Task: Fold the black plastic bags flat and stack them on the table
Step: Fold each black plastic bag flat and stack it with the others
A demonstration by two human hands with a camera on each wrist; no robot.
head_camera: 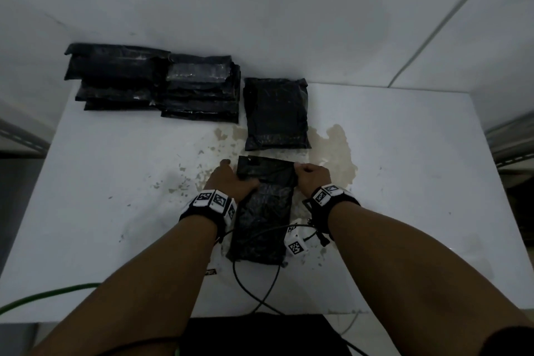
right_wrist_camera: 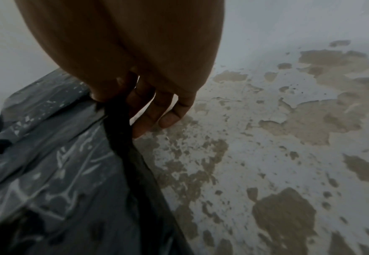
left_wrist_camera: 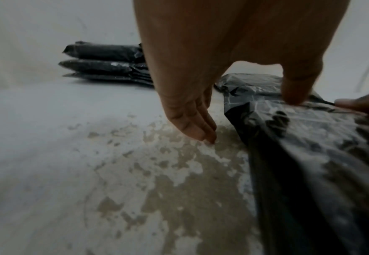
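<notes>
A long black plastic bag [head_camera: 264, 211] lies flat on the white table [head_camera: 115, 182], running away from me between my hands. My left hand [head_camera: 232, 180] is at its far left edge: the thumb [left_wrist_camera: 296, 91] presses down on the bag [left_wrist_camera: 310, 155], while the straight fingers [left_wrist_camera: 200, 127] touch the table just beside it. My right hand [head_camera: 309, 175] pinches the bag's far right edge [right_wrist_camera: 115, 107] between thumb and forefinger. Folded black bags lie in two stacks [head_camera: 115, 75] [head_camera: 202, 89] at the back left. One more folded bag [head_camera: 276, 114] lies just beyond my hands.
Brownish worn patches [head_camera: 336, 147] mark the table around the bag. A black cable [head_camera: 254, 283] loops across the near table, and a green cable [head_camera: 43, 295] runs off its left front edge. White walls close the back and right; metal shelving [head_camera: 511, 139] flanks the table.
</notes>
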